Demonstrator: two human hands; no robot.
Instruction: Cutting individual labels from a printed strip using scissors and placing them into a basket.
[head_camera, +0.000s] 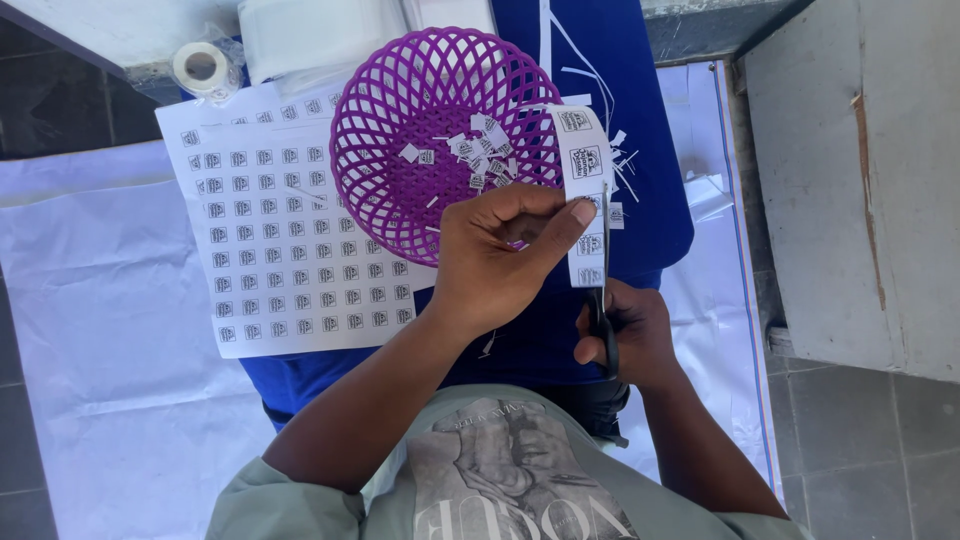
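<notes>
Left hand (500, 255) pinches label strip (585, 190) taut | right hand (630, 335) grips scissors (604, 290) closed-fisted | cut best square between labels, above purple basket (400, 110).

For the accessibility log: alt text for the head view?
Left hand holds a paper strip of printed labels while the right hand cuts it with scissors above a purple basket of cut pieces; a printed sheet lies beside.

Purple, blue, white and black

The basket (420, 110) is purple with a criss-cross net pattern. The paper sheet (270, 230) is white with rows of little black squares, and so is the paper strip (584, 170). The cloth (640, 170) under them is bright blue. The scissors (604, 320) have black handles. The tape roll (201, 66) is white.
</notes>
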